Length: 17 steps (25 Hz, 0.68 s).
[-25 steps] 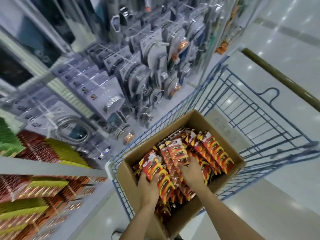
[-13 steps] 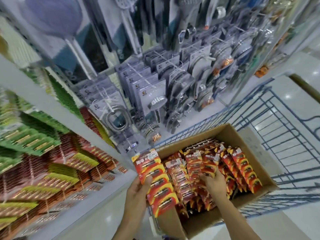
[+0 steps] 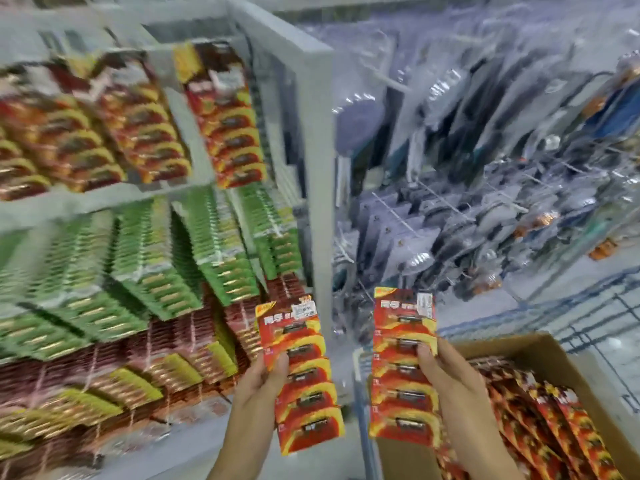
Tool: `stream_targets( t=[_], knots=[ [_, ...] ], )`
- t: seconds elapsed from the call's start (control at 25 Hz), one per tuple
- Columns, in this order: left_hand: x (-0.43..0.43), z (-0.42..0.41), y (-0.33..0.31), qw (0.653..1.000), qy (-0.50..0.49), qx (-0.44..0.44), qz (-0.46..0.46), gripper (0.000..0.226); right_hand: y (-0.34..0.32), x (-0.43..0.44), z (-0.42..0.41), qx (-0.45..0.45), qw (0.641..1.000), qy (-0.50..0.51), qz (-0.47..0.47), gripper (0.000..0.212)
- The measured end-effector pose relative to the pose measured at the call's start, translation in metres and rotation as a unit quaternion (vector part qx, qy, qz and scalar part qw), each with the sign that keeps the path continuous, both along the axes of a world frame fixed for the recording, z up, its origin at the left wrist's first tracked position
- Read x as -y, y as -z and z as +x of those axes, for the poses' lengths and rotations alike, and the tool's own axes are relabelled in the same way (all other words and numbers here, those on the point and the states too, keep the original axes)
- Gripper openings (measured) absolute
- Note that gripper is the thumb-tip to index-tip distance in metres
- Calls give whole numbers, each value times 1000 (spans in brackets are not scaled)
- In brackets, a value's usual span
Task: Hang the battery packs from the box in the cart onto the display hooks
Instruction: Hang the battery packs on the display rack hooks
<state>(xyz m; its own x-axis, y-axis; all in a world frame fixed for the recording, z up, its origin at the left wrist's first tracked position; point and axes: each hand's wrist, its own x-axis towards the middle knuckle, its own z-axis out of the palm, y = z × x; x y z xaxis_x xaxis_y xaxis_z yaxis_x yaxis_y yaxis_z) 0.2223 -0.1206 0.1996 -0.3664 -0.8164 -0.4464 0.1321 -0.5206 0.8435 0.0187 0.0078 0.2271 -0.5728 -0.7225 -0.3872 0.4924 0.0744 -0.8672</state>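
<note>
My left hand [image 3: 258, 386] grips a long red and yellow battery pack strip [image 3: 304, 375] upright, thumb on its left edge. A second strip of the same battery packs [image 3: 401, 368] stands upright in my right hand [image 3: 453, 386], which pinches its right edge. Both strips are held side by side in front of the display. The cardboard box [image 3: 540, 348] in the blue wire cart [image 3: 588, 306] at the lower right holds several more red battery packs [image 3: 540, 420]. Red and green battery packs [image 3: 221, 126] hang in rows on the display hooks at the left; the view is blurred.
A grey upright post [image 3: 318, 168] divides the battery display from a rack of grey packaged hardware [image 3: 485, 220] on the right. A grey shelf rail [image 3: 104, 199] crosses the battery display. The cart's blue corner [image 3: 360, 393] stands between the two strips.
Both hands have lifted out of the box, each with a battery strip, and moved left and up toward the display. My view has swung from the cart to the battery shelves.
</note>
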Motion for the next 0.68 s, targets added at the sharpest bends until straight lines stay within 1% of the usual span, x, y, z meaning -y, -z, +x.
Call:
stream_targets(
  t=[0.08, 0.16, 0.2, 0.36, 0.52, 0.68],
  knots=[
    [15, 25, -15, 999, -23, -4, -32, 45, -20, 29, 29, -22, 999, -23, -14, 21],
    [31, 52, -33, 997, -51, -20, -62, 40, -36, 60, 58, -62, 995, -72, -28, 29],
    [38, 64, -42, 995, -63, -29, -68, 39, -42, 73, 72, -72, 993, -92, -32, 28],
    [65, 107, -67, 989, -111, -52, -88, 36, -70, 120, 114, -90, 980, -168, -59, 30],
    [89, 133, -94, 978, -165, -51, -117, 37, -91, 155, 137, -91, 980, -162, -73, 28],
    [116, 144, -135, 967, -180, -56, -173, 31, -105, 174, 147, -78, 983, -150, -71, 29]
  ],
)
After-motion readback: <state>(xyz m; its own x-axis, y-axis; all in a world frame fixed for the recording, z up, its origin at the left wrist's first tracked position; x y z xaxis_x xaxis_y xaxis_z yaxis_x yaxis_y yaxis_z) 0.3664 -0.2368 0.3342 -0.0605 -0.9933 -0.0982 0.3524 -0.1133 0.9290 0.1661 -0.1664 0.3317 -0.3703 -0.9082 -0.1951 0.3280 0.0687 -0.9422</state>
